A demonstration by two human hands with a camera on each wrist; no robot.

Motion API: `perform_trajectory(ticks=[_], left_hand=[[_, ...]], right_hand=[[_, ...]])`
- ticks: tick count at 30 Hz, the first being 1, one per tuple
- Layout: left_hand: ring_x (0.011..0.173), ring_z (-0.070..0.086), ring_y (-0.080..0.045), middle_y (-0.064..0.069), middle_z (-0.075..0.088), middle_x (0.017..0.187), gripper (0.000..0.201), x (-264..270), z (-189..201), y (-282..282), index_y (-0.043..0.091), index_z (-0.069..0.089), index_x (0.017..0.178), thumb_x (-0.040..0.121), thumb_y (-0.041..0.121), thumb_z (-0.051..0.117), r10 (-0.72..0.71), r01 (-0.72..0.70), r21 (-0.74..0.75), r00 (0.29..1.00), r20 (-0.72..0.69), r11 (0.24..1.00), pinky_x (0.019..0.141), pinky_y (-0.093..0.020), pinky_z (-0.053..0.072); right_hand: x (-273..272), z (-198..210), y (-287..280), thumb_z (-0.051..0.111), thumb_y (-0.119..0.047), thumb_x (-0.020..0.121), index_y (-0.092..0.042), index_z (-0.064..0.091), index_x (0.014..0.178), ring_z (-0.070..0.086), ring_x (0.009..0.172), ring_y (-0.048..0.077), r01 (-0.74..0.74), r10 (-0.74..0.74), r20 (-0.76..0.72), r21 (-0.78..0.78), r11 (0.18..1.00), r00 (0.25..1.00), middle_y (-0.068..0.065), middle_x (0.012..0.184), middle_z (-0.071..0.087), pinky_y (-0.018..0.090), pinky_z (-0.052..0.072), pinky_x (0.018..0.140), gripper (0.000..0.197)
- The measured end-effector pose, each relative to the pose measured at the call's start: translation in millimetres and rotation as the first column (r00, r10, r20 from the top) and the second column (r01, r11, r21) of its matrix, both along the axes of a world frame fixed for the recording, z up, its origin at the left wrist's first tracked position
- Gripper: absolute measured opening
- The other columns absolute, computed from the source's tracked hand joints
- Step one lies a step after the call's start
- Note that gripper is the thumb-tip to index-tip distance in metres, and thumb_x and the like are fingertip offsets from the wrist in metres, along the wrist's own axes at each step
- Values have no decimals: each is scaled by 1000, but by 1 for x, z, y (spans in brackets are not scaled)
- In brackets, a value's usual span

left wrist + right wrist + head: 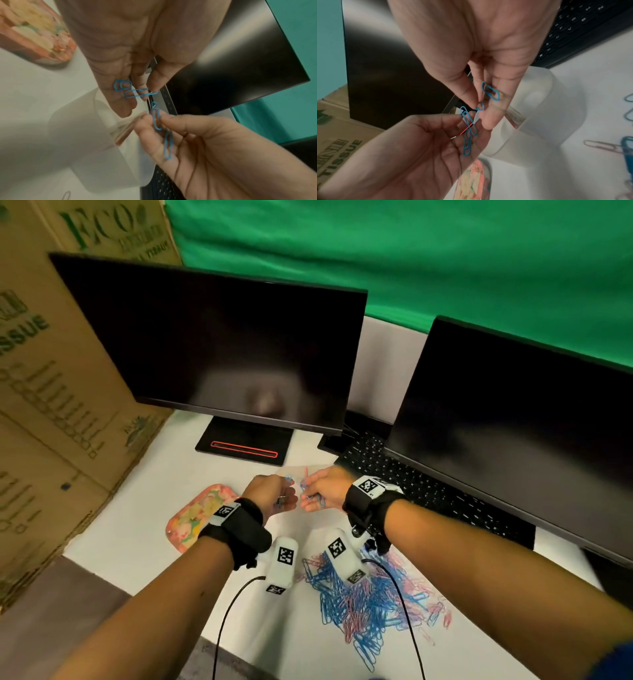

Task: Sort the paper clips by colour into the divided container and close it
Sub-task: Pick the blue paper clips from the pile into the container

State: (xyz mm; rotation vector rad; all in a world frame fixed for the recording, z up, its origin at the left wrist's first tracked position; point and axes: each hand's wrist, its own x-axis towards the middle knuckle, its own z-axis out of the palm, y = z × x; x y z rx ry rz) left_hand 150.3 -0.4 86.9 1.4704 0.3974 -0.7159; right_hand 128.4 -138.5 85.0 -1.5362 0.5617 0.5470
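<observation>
- Blue clips [137, 90] are sitting in both hands, held up over the worktop's middle, in front of the monitor stand [245, 445].
- Left hand [274, 491]: fingers are curling loosely, thumb pinching approx. two blue clips against the fingertips.
- Right hand [325, 487]: thumb and forefinger are pinching a linked pair of blue clips [162, 129], a further clip lying on the other fingers. The hands look to be pulling tangled clips apart, I'd judge.
- Container [96, 132]: clear plastic, sitting on the worktop just under the hands; can't tell its dividers or contents, too blurred.
- Progress: early, by my read. A big mixed pile [370, 597] of blue and pink clips is lying near the front edge, still unsorted; the container isn't closed yet.
- Flowery tray [197, 515] is sitting toward the left edge; keyboard [428, 491] toward the right.
- Views: head cam is showing the pile and both monitors but the container is barely readable; wrist cams are showing the grips and the container, hardly any of the pile.
</observation>
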Motion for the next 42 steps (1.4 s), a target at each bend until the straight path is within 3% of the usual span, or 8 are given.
perform_trajectory(ticks=[7,12,15,18,22,28,33,42], left_hand=[[79,50,-29,-16,50,87,10,18,6,3,2,56,89,87,1,46,4,-6,99,1000,21,995,74,-36,47],[96,53,-29,-15,55,104,23,20,6,2,6,58,108,88,3,48,-133,110,209,986,99,972,95,-41,48],[88,56,-23,-6,60,94,23,13,3,4,12,63,102,89,3,47,-254,190,269,939,230,944,80,-35,50],[73,61,-16,1,67,82,16,-10,-12,13,21,68,81,85,9,59,-483,357,363,798,360,861,63,-22,49],[67,58,-1,10,66,79,14,-50,-48,21,28,65,80,80,14,61,-824,479,689,463,327,543,72,-22,47],[108,53,-23,2,53,114,36,-83,-95,18,29,59,115,85,13,47,-992,415,904,103,69,106,82,-32,45],[103,53,-25,-1,52,107,18,-84,-106,16,21,60,100,91,24,46,-995,328,941,82,54,78,74,-36,45],[85,62,-21,8,66,85,11,-79,-95,17,26,63,91,86,22,54,-928,368,871,305,216,324,66,-26,39]], right_hand=[[23,-11,6,56,-3,85,-17,55,77,59,79,21,-38,39,17,-73,997,999,5,82,58,39,52,86,16],[12,0,-3,51,9,88,-11,54,84,48,64,17,143,-147,20,127,982,989,9,73,47,25,49,60,21],[-14,7,-22,50,4,90,-7,64,102,60,77,21,41,-25,146,-109,993,989,11,85,61,24,51,64,21],[-57,-3,-48,57,-8,86,-18,71,96,64,78,16,-84,218,216,-500,862,952,4,90,70,20,50,66,20],[-128,-32,-63,55,-10,85,-19,72,91,62,73,6,-237,387,115,-623,746,915,-6,82,68,19,51,72,20],[-201,-76,-53,45,-36,85,-29,58,106,55,89,14,-466,706,-3,-753,464,708,-7,96,58,27,46,79,26],[-228,-92,-38,44,-49,80,-21,52,114,52,103,25,-465,799,-30,-826,319,601,5,112,55,36,46,85,45],[-233,-111,-74,53,-23,84,-22,61,97,59,92,24,-225,627,78,-893,391,775,0,97,60,33,49,82,16]])
